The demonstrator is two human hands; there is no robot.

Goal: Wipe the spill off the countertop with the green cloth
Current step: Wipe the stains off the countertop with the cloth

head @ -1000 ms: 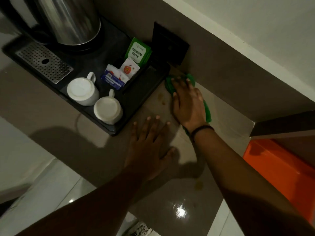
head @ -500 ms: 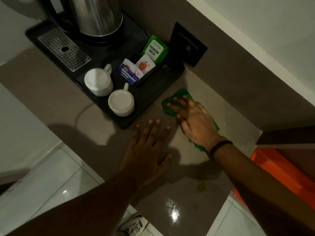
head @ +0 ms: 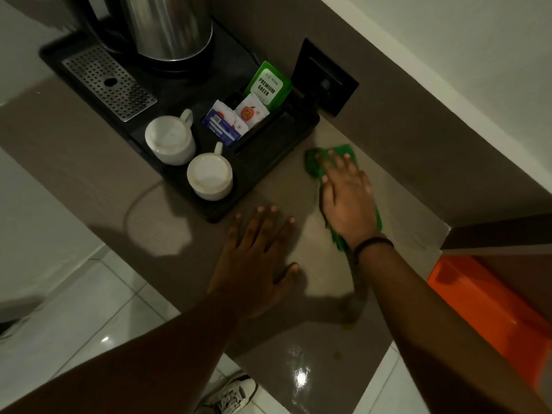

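My right hand (head: 346, 198) lies flat on the green cloth (head: 313, 165), pressing it onto the brown countertop (head: 397, 204) just right of the black tray. The cloth shows beyond my fingertips and along the outer edge of my palm; the rest is hidden under the hand. My left hand (head: 257, 258) rests flat on the counter with fingers spread, holding nothing, a little nearer to me. A small yellowish spot of spill (head: 348, 324) sits on the counter near the front, in the shadow of my right arm.
The black tray (head: 268, 162) carries two upturned white cups (head: 170, 140) (head: 210, 176), tea sachets (head: 239, 115), a metal drip grille (head: 110, 82) and a steel kettle (head: 170, 25). A black wall socket (head: 325, 77) is behind. An orange surface (head: 490, 306) lies at right; tiled floor below.
My right hand has slid the green cloth back from beside the socket toward me and slightly sideways along the tray edge. My left hand has stayed planted on the counter.
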